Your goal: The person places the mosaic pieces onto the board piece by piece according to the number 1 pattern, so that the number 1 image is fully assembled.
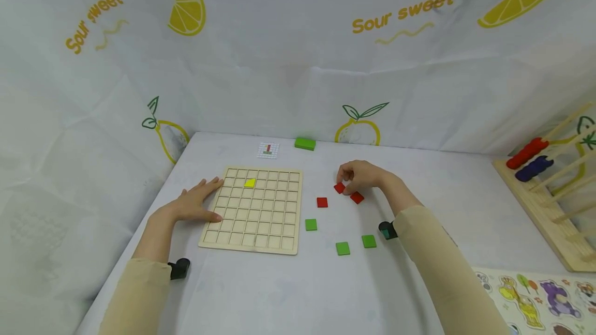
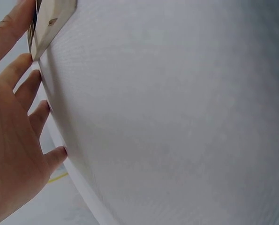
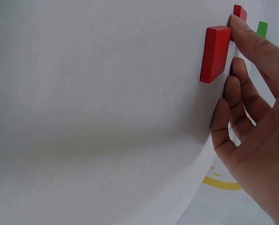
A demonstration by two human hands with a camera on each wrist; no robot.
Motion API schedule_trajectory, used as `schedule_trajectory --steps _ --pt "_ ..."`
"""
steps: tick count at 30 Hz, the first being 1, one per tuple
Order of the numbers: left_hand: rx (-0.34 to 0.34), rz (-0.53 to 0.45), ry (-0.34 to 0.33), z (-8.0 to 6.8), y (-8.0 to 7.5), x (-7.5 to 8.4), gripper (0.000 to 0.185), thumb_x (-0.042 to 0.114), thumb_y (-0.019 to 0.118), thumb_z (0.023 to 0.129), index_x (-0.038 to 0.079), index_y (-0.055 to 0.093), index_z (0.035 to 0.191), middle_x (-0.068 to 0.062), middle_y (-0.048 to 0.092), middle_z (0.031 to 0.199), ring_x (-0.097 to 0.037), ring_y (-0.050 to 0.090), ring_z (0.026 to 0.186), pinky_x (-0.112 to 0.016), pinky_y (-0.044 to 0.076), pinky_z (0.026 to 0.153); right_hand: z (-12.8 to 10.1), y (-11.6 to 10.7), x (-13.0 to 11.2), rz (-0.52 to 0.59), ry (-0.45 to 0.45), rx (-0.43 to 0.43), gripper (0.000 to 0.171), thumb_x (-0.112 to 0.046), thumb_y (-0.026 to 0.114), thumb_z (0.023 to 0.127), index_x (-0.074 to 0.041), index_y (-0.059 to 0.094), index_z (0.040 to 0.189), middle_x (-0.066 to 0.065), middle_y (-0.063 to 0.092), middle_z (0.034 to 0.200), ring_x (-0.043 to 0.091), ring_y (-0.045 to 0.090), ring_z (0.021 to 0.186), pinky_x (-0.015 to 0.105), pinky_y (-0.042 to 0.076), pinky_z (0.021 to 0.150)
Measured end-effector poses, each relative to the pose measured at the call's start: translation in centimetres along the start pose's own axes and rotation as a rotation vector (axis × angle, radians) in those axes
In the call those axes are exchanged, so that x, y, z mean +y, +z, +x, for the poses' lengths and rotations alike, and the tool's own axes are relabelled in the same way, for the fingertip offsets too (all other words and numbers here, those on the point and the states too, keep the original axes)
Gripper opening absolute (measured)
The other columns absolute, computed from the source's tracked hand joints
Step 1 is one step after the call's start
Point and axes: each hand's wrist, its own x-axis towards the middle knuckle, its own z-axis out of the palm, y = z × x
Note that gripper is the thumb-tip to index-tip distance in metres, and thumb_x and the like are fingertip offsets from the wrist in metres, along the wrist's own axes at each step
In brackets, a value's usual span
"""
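Head view: right hand [image 1: 360, 176] pinches flat red square tile [image 1: 339, 187]; left hand [image 1: 197, 201] spread on wooden grid board [image 1: 253, 208] holding one yellow tile [image 1: 249, 183].

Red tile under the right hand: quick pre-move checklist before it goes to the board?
1. Right hand on the red tile: ok, fingertips touch its edge in the right wrist view; whether it is off the table yet, cannot tell.
2. Neighbouring tiles apart: not ok, a second red tile lies right beside it, under the same hand.
3. Board steadied: ok, left hand rests flat against its left edge.
4. Free cells: ok, only one yellow tile sits in the grid.
5. Pattern card readable: cannot tell, too small.
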Motion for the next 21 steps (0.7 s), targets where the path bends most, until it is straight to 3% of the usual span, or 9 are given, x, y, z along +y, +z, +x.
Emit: schedule_trajectory --steps 9,21 --pt "-0.006 -0.009 -0.007 -0.01 0.02 0.15 0.107 0.045 0.081 0.074 0.012 0.024 0.158 -0.019 0.014 0.166 -0.051 0.005 0.152 -0.083 0.001 0.109 -0.01 0.06 -0.78 -0.021 0.068 0.057 0.016 -0.015 0.075 0.084 -0.011 0.063 0.094 0.004 0.059 0.087 0.018 0.055 0.083 0.025 0.046 0.071" --pt "-0.010 -0.009 -0.004 0.15 0.00 0.04 0.106 0.044 0.081 0.074 0.011 0.024 0.158 -0.019 0.014 0.166 -0.051 0.004 0.152 -0.083 0.001 0.109 0.14 0.04 -0.81 -0.024 0.122 0.111 0.018 -0.016 0.078 0.082 -0.009 0.063 0.092 0.006 0.062 0.088 0.019 0.056 0.084 0.025 0.047 0.069"
